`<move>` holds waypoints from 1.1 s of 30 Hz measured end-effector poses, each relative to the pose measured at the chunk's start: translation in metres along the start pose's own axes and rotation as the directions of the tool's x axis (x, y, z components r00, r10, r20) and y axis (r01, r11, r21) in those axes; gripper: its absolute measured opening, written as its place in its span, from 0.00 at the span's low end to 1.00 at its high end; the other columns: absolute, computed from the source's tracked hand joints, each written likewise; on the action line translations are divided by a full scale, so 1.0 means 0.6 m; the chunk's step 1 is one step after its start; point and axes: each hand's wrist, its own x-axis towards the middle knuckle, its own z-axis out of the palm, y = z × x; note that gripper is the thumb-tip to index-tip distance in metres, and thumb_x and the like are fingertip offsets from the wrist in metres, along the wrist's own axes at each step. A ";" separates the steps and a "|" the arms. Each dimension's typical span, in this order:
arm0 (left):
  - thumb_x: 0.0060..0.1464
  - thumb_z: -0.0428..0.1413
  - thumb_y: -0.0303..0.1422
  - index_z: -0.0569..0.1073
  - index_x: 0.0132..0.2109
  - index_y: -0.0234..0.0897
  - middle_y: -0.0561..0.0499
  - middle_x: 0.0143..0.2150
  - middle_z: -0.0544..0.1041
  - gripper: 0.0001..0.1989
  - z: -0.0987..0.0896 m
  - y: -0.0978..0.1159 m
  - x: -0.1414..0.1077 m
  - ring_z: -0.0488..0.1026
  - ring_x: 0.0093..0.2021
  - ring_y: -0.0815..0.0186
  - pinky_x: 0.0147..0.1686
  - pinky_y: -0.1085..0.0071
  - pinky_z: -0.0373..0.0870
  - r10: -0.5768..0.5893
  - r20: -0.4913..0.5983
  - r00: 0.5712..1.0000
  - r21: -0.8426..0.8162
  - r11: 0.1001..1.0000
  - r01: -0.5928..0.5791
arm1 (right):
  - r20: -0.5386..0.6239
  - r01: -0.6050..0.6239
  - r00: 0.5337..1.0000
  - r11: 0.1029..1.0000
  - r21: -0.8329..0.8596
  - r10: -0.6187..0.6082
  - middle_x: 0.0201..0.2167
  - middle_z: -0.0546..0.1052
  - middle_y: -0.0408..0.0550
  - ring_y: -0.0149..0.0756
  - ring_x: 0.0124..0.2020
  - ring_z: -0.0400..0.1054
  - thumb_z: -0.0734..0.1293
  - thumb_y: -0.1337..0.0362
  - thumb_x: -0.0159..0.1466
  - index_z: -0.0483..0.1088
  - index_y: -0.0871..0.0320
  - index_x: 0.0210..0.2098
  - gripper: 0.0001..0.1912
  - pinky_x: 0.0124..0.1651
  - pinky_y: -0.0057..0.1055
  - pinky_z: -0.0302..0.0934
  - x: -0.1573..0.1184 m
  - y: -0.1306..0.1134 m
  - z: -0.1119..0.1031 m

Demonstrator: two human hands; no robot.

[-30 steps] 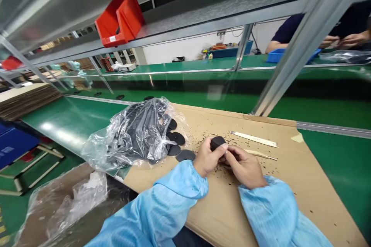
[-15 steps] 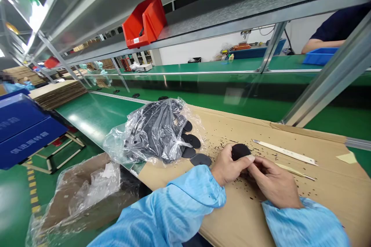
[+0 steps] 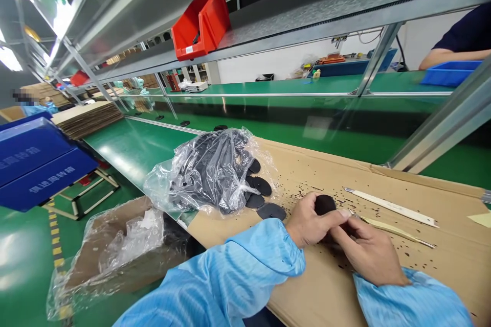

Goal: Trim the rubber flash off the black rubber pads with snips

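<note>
Left hand: I have the left hand point(image 3: 315, 223) curled closed, its fingers pressed over the black disc point(image 3: 325, 205), gripping it.
Right hand: I see the right hand point(image 3: 367, 257) half curled, its fingers point(image 3: 347, 227) tucked in under the left fingertips; from here I can't tell whether they're on the disc.
Disc: it sits between my two hands, just above the cardboard sheet point(image 3: 322, 286), its top edge showing and the rest hidden by fingers.
Sheet: black crumbs point(image 3: 307, 199) are scattered over it around the hands.
Tools: a pale strip point(image 3: 391, 207) and a thin tan blade point(image 3: 395, 229) lie on the sheet to the right of the right hand, near each other.
Bag: a clear plastic bag point(image 3: 209, 176) of black discs lies at the sheet's far left edge.
Loose discs: three point(image 3: 262, 186) lie just beside the bag, near the left hand.
Around: a green conveyor bench point(image 3: 130, 153) runs on the left, with a blue crate point(image 3: 42, 163) beyond. A red bin point(image 3: 201, 23) sits on the shelf above. Far right, a co-worker's forearm point(image 3: 445, 59) is behind a blue tray point(image 3: 450, 73).
</note>
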 end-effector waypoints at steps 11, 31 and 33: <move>0.54 0.53 0.51 0.71 0.43 0.33 0.49 0.34 0.71 0.23 -0.002 -0.009 0.006 0.67 0.34 0.66 0.39 0.68 0.67 0.038 -0.034 0.999 0.008 0.999 -0.038 | 0.053 -0.007 0.999 0.995 0.096 0.001 0.23 0.77 0.45 0.39 0.25 0.70 0.64 0.48 0.59 0.75 0.55 0.29 0.17 0.33 0.34 0.66 -0.001 -0.007 -0.002; 0.55 0.41 0.59 0.75 0.30 0.29 0.47 0.23 0.70 0.36 -0.001 -0.027 0.016 0.67 0.24 0.67 0.24 0.71 0.66 0.034 -0.101 0.994 0.025 0.999 -0.032 | -0.009 -0.105 0.994 0.994 0.031 0.105 0.25 0.79 0.47 0.41 0.24 0.74 0.66 0.42 0.55 0.73 0.54 0.32 0.22 0.27 0.33 0.70 0.013 0.025 0.002; 0.55 0.44 0.58 0.73 0.28 0.30 0.50 0.21 0.67 0.33 0.000 -0.026 0.018 0.64 0.22 0.70 0.21 0.74 0.63 0.058 -0.130 0.990 0.045 0.998 -0.053 | -0.012 -0.133 0.991 0.984 0.118 0.135 0.24 0.79 0.48 0.41 0.24 0.75 0.66 0.41 0.55 0.70 0.55 0.34 0.23 0.25 0.32 0.70 0.013 0.023 0.007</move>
